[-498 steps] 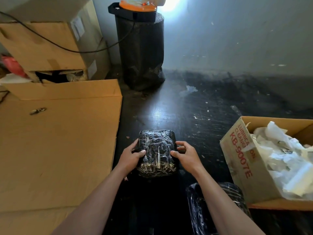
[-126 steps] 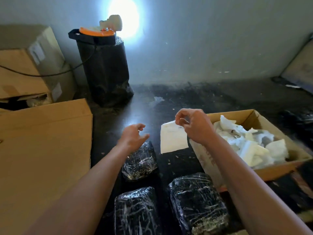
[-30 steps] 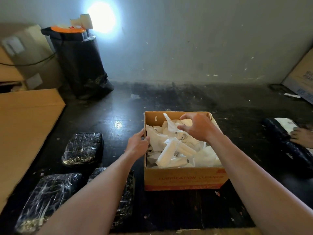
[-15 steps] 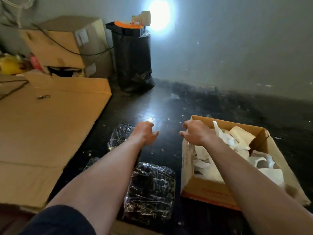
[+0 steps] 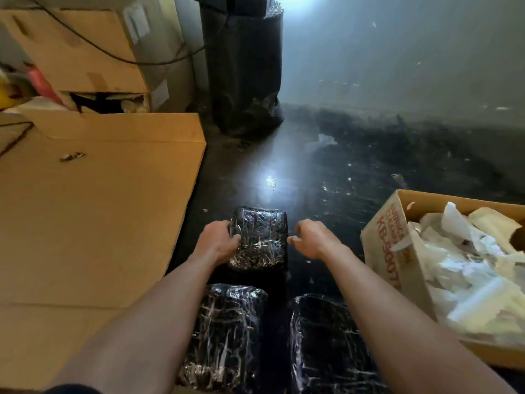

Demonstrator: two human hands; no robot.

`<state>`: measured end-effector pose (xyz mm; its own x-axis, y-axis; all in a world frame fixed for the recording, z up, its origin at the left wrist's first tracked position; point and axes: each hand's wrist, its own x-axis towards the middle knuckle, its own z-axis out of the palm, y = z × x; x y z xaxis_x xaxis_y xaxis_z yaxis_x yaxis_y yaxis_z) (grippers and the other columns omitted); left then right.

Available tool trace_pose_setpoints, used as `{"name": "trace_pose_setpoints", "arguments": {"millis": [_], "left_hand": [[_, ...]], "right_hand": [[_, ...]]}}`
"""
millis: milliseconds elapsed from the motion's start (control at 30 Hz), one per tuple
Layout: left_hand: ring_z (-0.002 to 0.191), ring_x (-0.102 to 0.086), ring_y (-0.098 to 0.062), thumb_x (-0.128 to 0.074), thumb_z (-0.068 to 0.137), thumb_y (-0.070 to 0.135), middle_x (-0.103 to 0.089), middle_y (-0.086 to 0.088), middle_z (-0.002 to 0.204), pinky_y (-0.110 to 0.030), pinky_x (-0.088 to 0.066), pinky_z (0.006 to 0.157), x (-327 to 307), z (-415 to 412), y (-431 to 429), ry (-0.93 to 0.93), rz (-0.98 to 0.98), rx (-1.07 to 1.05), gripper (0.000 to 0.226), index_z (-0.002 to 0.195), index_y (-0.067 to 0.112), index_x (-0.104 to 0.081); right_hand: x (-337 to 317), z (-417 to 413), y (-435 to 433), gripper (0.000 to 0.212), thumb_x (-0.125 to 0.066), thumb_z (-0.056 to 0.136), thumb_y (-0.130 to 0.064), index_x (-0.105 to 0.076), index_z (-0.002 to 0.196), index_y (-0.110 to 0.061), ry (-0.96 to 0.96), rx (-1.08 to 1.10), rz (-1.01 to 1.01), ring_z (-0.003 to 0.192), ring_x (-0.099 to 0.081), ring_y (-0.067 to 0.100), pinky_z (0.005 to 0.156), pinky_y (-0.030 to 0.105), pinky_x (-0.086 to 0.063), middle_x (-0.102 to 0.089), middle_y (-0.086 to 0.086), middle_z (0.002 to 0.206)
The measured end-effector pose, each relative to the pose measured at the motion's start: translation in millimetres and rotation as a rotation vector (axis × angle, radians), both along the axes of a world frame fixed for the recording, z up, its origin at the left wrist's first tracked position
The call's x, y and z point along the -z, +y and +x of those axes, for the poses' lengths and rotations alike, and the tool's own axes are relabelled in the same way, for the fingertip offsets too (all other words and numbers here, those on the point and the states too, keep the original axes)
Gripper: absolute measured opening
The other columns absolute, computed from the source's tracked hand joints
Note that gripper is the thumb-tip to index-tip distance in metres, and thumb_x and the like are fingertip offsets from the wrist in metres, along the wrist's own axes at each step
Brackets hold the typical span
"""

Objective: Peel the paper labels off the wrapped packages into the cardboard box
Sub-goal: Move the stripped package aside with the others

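Three black packages wrapped in clear film lie on the dark floor. My left hand (image 5: 218, 242) grips the left edge of the farthest package (image 5: 260, 237), thumb on its top face. My right hand (image 5: 312, 237) hovers just right of that package with fingers loosely curled, holding nothing. Two more packages lie nearer to me, one on the left (image 5: 227, 334) and one on the right (image 5: 326, 345), partly hidden by my forearms. No paper label shows on any of them. At the right stands the cardboard box (image 5: 386, 240), filled with crumpled white label paper (image 5: 466, 268).
A flat cardboard sheet (image 5: 93, 206) covers the floor on the left. Stacked cardboard boxes (image 5: 85, 52) with a black cable stand at the back left. A tall black wrapped cylinder (image 5: 244, 66) stands by the grey wall. Paper scraps dot the floor.
My right hand has left the box and come down beside the far package. My left hand has taken hold of that package's left edge. The view has tilted down and left.
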<state>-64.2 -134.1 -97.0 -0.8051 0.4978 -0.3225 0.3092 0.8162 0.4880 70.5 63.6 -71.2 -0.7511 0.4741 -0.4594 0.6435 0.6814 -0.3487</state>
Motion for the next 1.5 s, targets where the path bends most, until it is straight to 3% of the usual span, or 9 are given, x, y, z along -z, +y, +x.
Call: {"name": "trace_pose_setpoints", "arguments": {"millis": [100,200,333,433,600,800,1267,1400,1500], "left_hand": [[0.129,-0.056,-0.03,-0.065,0.096,0.033,-0.061,-0.012,0.139,-0.033,-0.044,0.103,16.6,-11.0,-7.6,-0.117,0.068,-0.044,0.055,0.144,0.01,-0.053],[0.134,-0.052,-0.028,-0.065,0.097,0.029,-0.057,-0.008,0.145,-0.025,-0.038,0.1,33.2,-16.9,-8.1,-0.263,0.134,-0.085,0.057,0.149,0.015,-0.048],[0.12,-0.057,-0.016,-0.067,0.094,0.023,-0.062,0.006,0.135,-0.025,-0.039,0.095,45.9,-23.0,-6.9,-0.399,0.207,-0.121,0.058,0.149,0.025,-0.049],[0.111,-0.064,-0.015,-0.07,0.09,0.017,-0.07,0.007,0.121,-0.029,-0.046,0.096,49.3,-28.0,-10.5,-0.437,0.247,-0.12,0.046,0.133,0.031,-0.063],[0.105,-0.069,-0.018,-0.072,0.089,0.015,-0.073,0.009,0.106,-0.038,-0.051,0.1,42.1,-28.9,-27.1,-0.452,0.305,-0.139,0.042,0.121,0.041,-0.062],[0.118,-0.059,-0.017,-0.076,0.088,0.025,-0.061,0.007,0.132,-0.042,-0.047,0.107,6.7,-15.1,-56.2,-0.401,0.353,-0.141,0.067,0.149,0.021,-0.05],[0.114,-0.065,-0.025,-0.074,0.085,0.028,-0.064,-0.005,0.133,-0.049,-0.055,0.096,-25.1,84.9,-166.1,-0.371,0.375,-0.12,0.069,0.149,0.024,-0.049],[0.116,-0.065,-0.022,-0.073,0.081,0.033,-0.065,-0.003,0.134,-0.048,-0.052,0.101,-7.8,101.6,-187.9,-0.375,0.335,-0.092,0.071,0.148,0.032,-0.049],[0.119,-0.062,-0.02,-0.071,0.087,0.026,-0.063,-0.001,0.137,-0.046,-0.048,0.105,0.6,112.6,-195.0,-0.361,0.339,-0.084,0.073,0.154,0.033,-0.041]], "right_hand": [[17.6,-9.9,-15.6,0.044,-0.057,0.1,-0.042,-0.057,0.127,-0.007,-0.01,0.122,-0.108,0.116,-0.061,0.034,0.096,0.043,-0.051,-0.064,0.015,0.127],[33.4,-15.3,-30.1,0.05,-0.056,0.101,-0.043,-0.05,0.141,-0.015,0.019,0.243,-0.209,0.13,-0.054,0.033,0.101,0.039,-0.044,-0.059,0.011,0.141],[54.3,-18.0,-41.5,0.062,-0.063,0.091,-0.052,-0.047,0.145,-0.026,0.06,0.361,-0.273,0.13,-0.054,0.028,0.105,0.04,-0.045,-0.058,-0.001,0.144],[52.9,-17.4,-46.7,0.056,-0.07,0.092,-0.04,-0.052,0.142,-0.025,0.118,0.439,-0.299,0.125,-0.059,0.025,0.096,0.034,-0.046,-0.063,-0.002,0.136],[51.8,-12.0,-53.3,0.072,-0.077,0.085,-0.041,-0.046,0.149,-0.028,0.188,0.491,-0.351,0.117,-0.065,0.021,0.106,0.045,-0.048,-0.066,-0.007,0.132],[24.6,1.8,-68.7,0.054,-0.081,0.081,-0.039,-0.063,0.129,-0.022,0.275,0.433,-0.377,0.088,-0.073,0.011,0.086,0.039,-0.059,-0.076,-0.008,0.103],[-33.3,104.6,-180.9,0.035,-0.076,0.088,-0.035,-0.062,0.112,-0.015,0.267,0.359,-0.338,0.09,-0.068,0.017,0.078,0.036,-0.051,-0.071,0.0,0.096],[-14.1,121.4,-207.7,0.046,-0.075,0.089,-0.036,-0.058,0.125,-0.012,0.18,0.362,-0.314,0.094,-0.066,0.018,0.086,0.04,-0.055,-0.069,0.003,0.106],[-6.9,131.3,-223.7,0.063,-0.07,0.095,-0.028,-0.042,0.148,-0.01,0.183,0.36,-0.273,0.11,-0.061,0.022,0.094,0.037,-0.051,-0.061,0.007,0.135]]}}
